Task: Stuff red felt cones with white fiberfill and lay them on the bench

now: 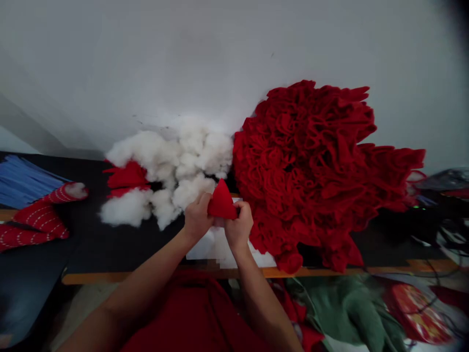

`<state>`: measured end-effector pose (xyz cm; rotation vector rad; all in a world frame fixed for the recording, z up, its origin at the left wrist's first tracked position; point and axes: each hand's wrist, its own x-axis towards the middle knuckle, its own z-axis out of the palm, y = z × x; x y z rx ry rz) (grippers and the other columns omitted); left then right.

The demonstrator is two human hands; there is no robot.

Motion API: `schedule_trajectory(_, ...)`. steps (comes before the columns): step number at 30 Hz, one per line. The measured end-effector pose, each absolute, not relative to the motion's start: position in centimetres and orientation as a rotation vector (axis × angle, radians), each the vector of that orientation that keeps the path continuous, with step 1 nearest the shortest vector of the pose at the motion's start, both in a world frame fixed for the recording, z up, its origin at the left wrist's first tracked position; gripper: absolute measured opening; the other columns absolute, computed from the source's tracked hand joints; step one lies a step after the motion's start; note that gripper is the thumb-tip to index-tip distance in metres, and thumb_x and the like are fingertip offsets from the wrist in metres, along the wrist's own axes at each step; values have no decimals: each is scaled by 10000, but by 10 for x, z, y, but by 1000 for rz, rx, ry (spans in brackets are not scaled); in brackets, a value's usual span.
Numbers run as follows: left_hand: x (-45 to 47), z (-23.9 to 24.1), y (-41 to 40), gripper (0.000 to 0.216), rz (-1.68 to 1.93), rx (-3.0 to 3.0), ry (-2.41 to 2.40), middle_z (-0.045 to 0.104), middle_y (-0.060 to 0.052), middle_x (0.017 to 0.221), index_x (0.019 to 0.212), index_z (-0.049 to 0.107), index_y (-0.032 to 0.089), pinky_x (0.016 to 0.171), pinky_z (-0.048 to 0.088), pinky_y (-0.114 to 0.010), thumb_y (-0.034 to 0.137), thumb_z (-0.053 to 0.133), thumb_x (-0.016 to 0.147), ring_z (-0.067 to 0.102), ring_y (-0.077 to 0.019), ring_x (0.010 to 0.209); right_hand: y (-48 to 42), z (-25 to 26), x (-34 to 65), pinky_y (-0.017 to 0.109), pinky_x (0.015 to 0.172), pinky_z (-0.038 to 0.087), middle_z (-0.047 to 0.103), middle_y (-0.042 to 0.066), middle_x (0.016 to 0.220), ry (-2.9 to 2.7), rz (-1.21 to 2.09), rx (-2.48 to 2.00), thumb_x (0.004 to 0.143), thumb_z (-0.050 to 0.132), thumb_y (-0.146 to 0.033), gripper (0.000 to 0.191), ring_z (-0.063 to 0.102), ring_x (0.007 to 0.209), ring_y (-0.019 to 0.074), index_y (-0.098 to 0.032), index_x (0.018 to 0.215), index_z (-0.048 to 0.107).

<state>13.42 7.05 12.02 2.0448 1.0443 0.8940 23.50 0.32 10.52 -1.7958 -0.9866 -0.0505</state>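
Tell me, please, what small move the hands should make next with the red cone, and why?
Probably the left hand should reach for the white stuffing just beyond it: both it and the right hand grip the red cone at its base, and the stuffing lies nearest.

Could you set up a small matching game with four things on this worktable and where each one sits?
Things:
1. red cone
2. white stuffing
3. red fabric heap
4. blue bundle

Places:
A. far left edge of the table
B. right of the hands, against the wall
C. between the left hand and right hand
D. behind the hands, left of the heap

Pairs: 1-C, 2-D, 3-B, 4-A
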Motion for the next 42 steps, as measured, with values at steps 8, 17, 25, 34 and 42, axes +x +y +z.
schedule_trajectory(8,134,135,76,439,589,2300,905,551,-78,1050,1077,450,184,725,438,-299,221,539,649,549,-210,911,3,107,242,269,646,379,474,-3,754,-1183,-43,-1632,631,483,-93,171,465,719,153,-200,764,474)
schedule_trajectory(17,143,125,84,204,670,2151,1228,585,-12,724,848,521,189,592,367,-270,122,478,659,548,-172,672,5,112,243,273,627,373,449,-1,723,-1186,-109,-1767,630,462,-66,156,455,699,157,-200,708,476)
schedule_trajectory(25,123,136,84,499,583,1715,508,501,-96,1131,1117,431,190,702,459,-277,197,602,649,524,-178,933,6,106,255,285,696,374,462,-7,764,-915,33,-1746,619,499,-141,157,451,742,154,-193,763,464)
schedule_trajectory(34,136,109,84,155,1052,1719,1053,496,17,691,722,484,170,595,406,-250,56,477,618,480,-114,652,8,108,237,265,655,361,456,-25,705,-906,127,-1666,606,497,-151,116,444,686,139,-193,707,457)
schedule_trajectory(42,123,123,76,506,749,1693,586,438,-65,1096,1116,399,226,631,465,-244,134,575,650,505,-142,872,6,106,250,283,691,398,482,-16,756,-785,249,-1681,632,519,-188,173,476,720,144,-191,800,475)
